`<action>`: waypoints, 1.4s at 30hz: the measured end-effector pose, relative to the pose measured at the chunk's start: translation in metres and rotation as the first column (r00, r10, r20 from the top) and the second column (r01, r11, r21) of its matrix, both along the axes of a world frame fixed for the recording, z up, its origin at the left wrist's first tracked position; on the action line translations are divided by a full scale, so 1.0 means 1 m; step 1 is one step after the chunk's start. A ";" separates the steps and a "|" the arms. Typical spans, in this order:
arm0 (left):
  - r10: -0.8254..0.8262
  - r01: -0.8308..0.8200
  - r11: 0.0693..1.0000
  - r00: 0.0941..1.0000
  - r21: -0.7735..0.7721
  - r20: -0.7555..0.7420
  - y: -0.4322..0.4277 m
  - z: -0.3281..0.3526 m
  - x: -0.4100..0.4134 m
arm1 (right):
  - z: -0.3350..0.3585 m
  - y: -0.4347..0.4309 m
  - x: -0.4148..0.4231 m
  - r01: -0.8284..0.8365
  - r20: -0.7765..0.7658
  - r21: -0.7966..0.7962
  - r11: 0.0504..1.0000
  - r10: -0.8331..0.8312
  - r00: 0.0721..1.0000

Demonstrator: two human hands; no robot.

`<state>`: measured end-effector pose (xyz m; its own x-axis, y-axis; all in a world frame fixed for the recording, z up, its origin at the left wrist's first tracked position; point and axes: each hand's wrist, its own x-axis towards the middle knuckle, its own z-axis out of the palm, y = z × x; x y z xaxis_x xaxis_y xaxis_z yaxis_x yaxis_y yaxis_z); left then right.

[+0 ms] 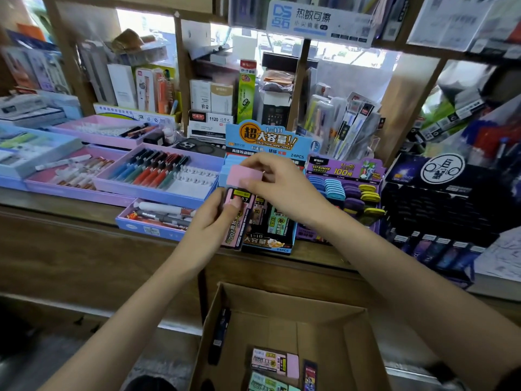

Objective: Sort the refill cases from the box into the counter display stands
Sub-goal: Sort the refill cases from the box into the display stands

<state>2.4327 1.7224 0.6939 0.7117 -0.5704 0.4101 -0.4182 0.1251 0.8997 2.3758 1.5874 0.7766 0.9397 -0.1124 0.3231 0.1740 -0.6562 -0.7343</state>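
At centre frame, above the blue display stand (267,136) on the counter (84,221), the right hand (279,187) pinches a pink refill case (244,176) flat between thumb and fingers, probably to slot it into the rear row. The left hand (214,218) grips a second pink case (235,221) upright at the stand's left edge, probably as ready stock. The stand header reads "超大容量!!", "1=10", "2B/0.7MM" and "24PCS"; further cases (275,361) lie in the cardboard box (324,320) at the bottom of the frame.

Place: a stationery shop
Counter: wooden desk (42,200) lined with trays of pens (141,190) and printed display stands (267,135)
Behind: shelves (181,80) packed with boxed pens and refills
Overhead: a brand sign (321,22)
Below: cardboard box (282,303) of stock
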 end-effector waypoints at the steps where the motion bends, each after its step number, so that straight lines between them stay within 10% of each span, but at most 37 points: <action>1: -0.014 0.014 1.000 1.000 0.015 0.004 -0.001 0.001 0.003 | 0.003 -0.003 -0.001 0.014 0.003 0.044 0.999 -0.014 1.000; 8: 0.076 -0.299 0.856 0.879 0.421 0.470 0.015 -0.019 0.033 | -0.004 -0.027 0.000 0.232 0.163 -0.102 0.967 -0.214 0.963; 14: -0.043 -0.316 0.802 0.816 0.507 0.576 0.018 -0.042 0.032 | -0.033 -0.024 0.006 0.257 0.128 -0.356 0.898 -0.225 0.966; 34: -0.097 -0.321 0.746 0.814 0.584 0.572 0.019 -0.042 0.028 | -0.065 -0.026 0.020 0.411 0.258 -0.588 0.697 -0.320 0.912; 42: -0.040 -0.307 0.833 0.797 0.461 0.603 0.030 -0.026 -0.010 | -0.049 -0.031 -0.028 0.305 0.223 -0.501 0.810 -0.219 0.950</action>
<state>2.4231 1.7529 0.6674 0.5290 -0.7296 0.4334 -0.8397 -0.3761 0.3917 2.3477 1.5568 0.7274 0.8353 -0.1212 0.5363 0.0178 -0.9689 -0.2467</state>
